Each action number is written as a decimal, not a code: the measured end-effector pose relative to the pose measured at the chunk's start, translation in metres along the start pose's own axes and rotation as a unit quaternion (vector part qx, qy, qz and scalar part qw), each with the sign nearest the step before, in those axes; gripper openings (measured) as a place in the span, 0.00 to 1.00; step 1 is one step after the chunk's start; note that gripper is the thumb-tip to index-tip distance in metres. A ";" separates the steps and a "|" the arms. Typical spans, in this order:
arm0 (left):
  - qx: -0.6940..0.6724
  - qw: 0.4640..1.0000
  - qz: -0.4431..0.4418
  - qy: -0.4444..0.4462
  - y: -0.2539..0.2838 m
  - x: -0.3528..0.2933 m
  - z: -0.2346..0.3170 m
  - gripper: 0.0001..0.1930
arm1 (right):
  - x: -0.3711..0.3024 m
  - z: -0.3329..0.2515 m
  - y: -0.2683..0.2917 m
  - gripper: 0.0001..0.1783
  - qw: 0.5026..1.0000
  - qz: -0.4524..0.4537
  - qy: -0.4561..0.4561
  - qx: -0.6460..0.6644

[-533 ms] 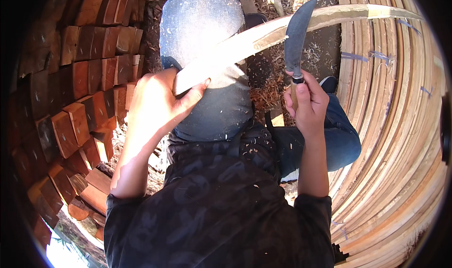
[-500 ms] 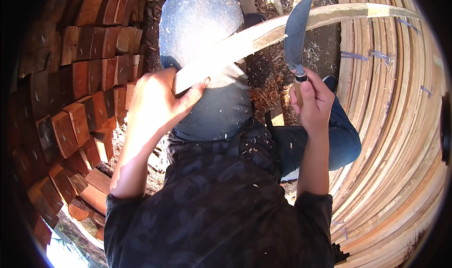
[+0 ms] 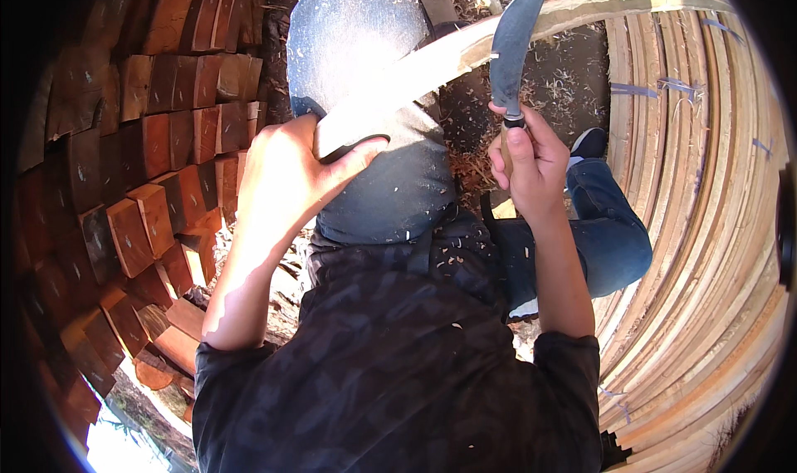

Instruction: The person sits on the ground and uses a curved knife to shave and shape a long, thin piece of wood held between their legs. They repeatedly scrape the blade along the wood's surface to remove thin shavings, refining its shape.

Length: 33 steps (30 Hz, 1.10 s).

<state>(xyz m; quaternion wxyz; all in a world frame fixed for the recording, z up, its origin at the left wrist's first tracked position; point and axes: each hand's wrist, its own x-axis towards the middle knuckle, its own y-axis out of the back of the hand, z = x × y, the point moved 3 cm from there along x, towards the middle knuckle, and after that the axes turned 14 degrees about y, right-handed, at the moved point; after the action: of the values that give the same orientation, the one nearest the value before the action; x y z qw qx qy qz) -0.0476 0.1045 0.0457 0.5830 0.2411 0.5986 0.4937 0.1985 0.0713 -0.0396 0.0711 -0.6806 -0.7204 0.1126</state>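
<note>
Across my raised thigh lies a long, pale wooden strip (image 3: 432, 64), running off to the far right and bending with the lens. My left hand (image 3: 290, 170) is closed round its near end, thumb along the edge. In my right hand (image 3: 535, 159) is a knife (image 3: 513, 45) with a broad, curved dark blade and a wooden handle. The blade stands upright against or just over the strip, with a small pale chip at its left edge. Whether the edge touches the wood I cannot tell.
Stacked reddish-brown wood blocks (image 3: 154, 215) fill the left side. A large pile of long pale strips (image 3: 664, 224), tied in places with purple bands (image 3: 635, 89), lies on the right. Curled shavings (image 3: 469, 161) cover the ground beyond my leg (image 3: 365, 24).
The knife and my right hand have moved slightly left along the strip. The strip's far end sits a little higher in the picture, and the whole view has shifted slightly.
</note>
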 end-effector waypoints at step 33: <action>-0.005 0.999 0.008 0.035 -0.002 -0.001 0.009 0.25 | 0.008 0.022 0.002 0.16 0.985 -0.069 0.115 -0.107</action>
<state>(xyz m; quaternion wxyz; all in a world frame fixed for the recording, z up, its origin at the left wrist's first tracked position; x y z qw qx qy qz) -0.0383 0.1051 0.0459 0.5591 0.2253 0.6142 0.5093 0.1945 0.0782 -0.0618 0.0880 -0.6414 -0.7606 -0.0493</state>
